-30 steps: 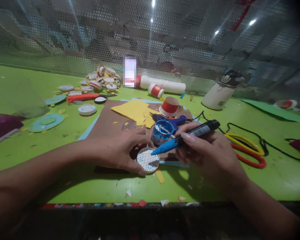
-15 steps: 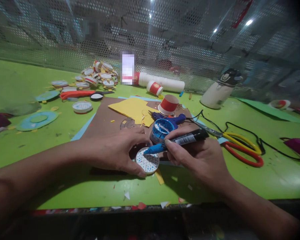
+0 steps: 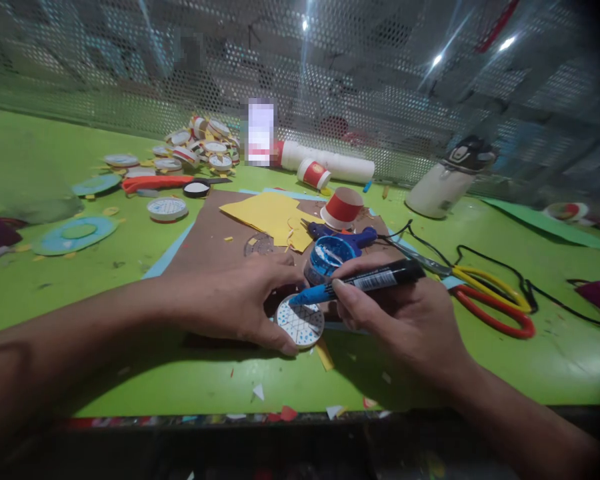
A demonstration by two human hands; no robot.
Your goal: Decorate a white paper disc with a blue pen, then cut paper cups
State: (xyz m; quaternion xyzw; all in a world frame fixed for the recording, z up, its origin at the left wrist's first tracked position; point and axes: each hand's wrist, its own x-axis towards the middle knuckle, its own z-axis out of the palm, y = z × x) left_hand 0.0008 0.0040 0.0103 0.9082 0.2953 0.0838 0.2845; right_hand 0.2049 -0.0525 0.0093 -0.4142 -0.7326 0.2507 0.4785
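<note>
Along the near edge of the green table (image 3: 170, 397) lie paper scraps (image 3: 289, 413), red and white among them. Just beyond, the left hand (image 3: 240, 300) curves in a loose C, thumb and fingers partly spread, gripping the left rim of a small white disc (image 3: 303, 328), which sits at the front edge of a brown sheet (image 3: 200, 243). The disc's face carries crossing dark lines and blue dots. The right hand (image 3: 410, 320) is closed around a black-bodied marker (image 3: 383, 277), its blue tip at the upper left of the disc; whether it touches the face is hard to tell. A yellow strip (image 3: 325, 357) pokes out below the disc.

Behind the hands stands a tub of blue paint (image 3: 320, 270), then a blue glue gun (image 3: 365, 237), an upturned red and white cup (image 3: 343, 207) and yellow paper (image 3: 265, 217). To the right lie scissors (image 3: 465, 275) with yellow and red handles; to the left, a light-blue paper round (image 3: 75, 235), another patterned disc (image 3: 167, 209) and an orange-handled tool (image 3: 160, 181).

Farther back are a heap of discs (image 3: 205, 148), a bright blurred-out panel (image 3: 261, 133), a row of nested cups (image 3: 337, 163) and a tilted white bottle (image 3: 433, 193), all before a perforated screen (image 3: 300, 73)
</note>
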